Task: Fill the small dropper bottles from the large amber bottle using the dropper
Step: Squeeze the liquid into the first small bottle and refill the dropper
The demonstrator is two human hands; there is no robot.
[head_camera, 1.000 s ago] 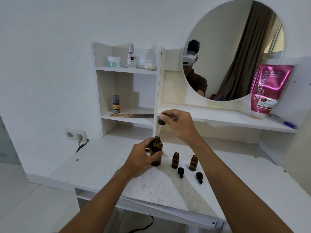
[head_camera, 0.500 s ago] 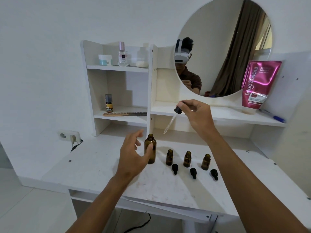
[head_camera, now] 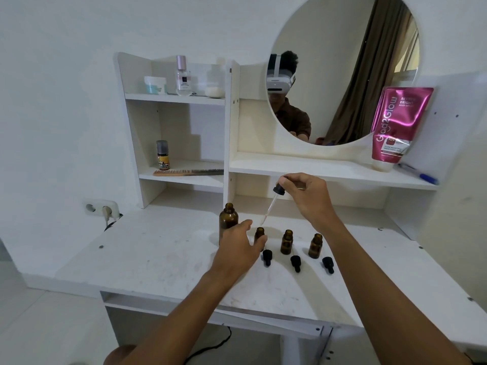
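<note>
Shifting over to the leftmost small bottle (head_camera: 259, 233)

Half a second ago the left hand (head_camera: 238, 246) was at the large amber bottle (head_camera: 228, 219). It has since moved right, its fingers apart and the thumb in front of the leftmost small bottle; I cannot tell whether it touches. The right hand (head_camera: 307, 196) has lowered the dropper (head_camera: 274, 200), its fingers pinched on the black bulb. The glass tip hangs just above that bottle's mouth.

At centre frame, on the desk (head_camera: 163, 259):
- one large amber bottle, uncapped;
- three small bottles in a row, the other two (head_camera: 287, 242) (head_camera: 315, 245) to the right;
- three black caps (head_camera: 267, 257) (head_camera: 295, 262) (head_camera: 328, 264), one before each.
</note>
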